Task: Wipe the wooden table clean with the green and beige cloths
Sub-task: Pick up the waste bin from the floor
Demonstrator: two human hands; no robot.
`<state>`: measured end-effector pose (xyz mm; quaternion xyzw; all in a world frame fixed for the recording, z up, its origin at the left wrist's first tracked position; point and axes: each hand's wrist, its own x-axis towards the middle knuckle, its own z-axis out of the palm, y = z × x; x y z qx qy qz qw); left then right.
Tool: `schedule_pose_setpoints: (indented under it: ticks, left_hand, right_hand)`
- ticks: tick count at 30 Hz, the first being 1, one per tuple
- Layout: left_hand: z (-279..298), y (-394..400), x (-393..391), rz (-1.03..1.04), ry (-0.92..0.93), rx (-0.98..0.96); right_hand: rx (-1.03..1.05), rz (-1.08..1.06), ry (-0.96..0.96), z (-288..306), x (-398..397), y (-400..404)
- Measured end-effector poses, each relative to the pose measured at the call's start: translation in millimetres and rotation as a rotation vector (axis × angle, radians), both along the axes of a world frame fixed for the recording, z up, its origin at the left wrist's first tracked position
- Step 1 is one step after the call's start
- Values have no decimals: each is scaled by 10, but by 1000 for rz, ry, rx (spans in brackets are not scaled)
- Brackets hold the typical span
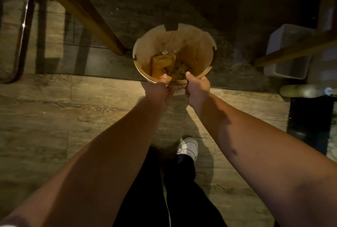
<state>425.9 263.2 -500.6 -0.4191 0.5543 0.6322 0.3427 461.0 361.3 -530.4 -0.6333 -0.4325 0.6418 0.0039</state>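
both hands on the bin's near rim

left hand point(160, 88) and right hand point(196, 88) each grip the near rim of a round tan bin point(145, 48), thumbs hooked inside; scraps point(164, 64) lie at its bottom; it hangs over a wood-plank floor point(54, 108); no cloths in sight, table legs point(76, 6) beyond

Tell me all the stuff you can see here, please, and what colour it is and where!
bucket: one, tan, round, held over the floor at the middle
scraps in the bucket: a few, orange-brown, at its bottom; what they are is unclear
floor: wood-look planks, brown-grey, below everything
wooden leg: one, brown, slanting at upper left
metal chair frame: one, dark and shiny, far left
bin: one, pale grey, right, on the floor
shoe: one, white, bottom middle
trousers: black, bottom
left hand: grips the bucket's near rim
right hand: grips the near rim beside it
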Motion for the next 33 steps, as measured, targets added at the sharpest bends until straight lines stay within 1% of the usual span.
schedule_pose_setpoints:
  ticks: [4, 6, 9, 11, 13, 15, 19, 22, 23, 25, 29, 33]
  left_hand:
    - [505, -78, 111, 44, -22, -25]
    - [809, -70, 241, 44, -26, -37]
    - [1319, -82, 463, -25, -74, -116]
    - [1678, -107, 564, -79, -180, -134]
    - [2044, -143, 639, -127, -262, -153]
    - [2412, -174, 700, -152, -235, -181]
    - [3167, -195, 733, -103, -175, -223]
    - [3626, -113, 760, -57, -102, -146]
    - [3762, -86, 772, -44, -80, -120]
    - [3959, -63, 786, -47, -77, -136]
    - [4216, -62, 724, -37, -83, -182]
    - [4408, -66, 710, 37, -40, -203]
  right_hand:
    - [-29, -142, -26, 563, 100, -255]
    - [-97, -187, -73, 927, 190, -365]
    - [-106, -239, -99, 1537, 400, -496]
    - [-114, -293, -117, 1988, 543, -580]
    - [-166, -347, -92, 2464, 636, -651]
    - [-207, -362, -72, 2886, 688, -697]
    - [-219, -334, -11, 3671, 772, -700]
    - [-228, -222, 20, 4085, 854, -595]
    - [-232, -155, 4, 4175, 879, -540]
    - [-236, -64, -51, 4319, 945, -384]
    - [-175, -74, -135, 4495, 1072, -36]
    - [-143, 14, -97, 4668, 1071, 33]
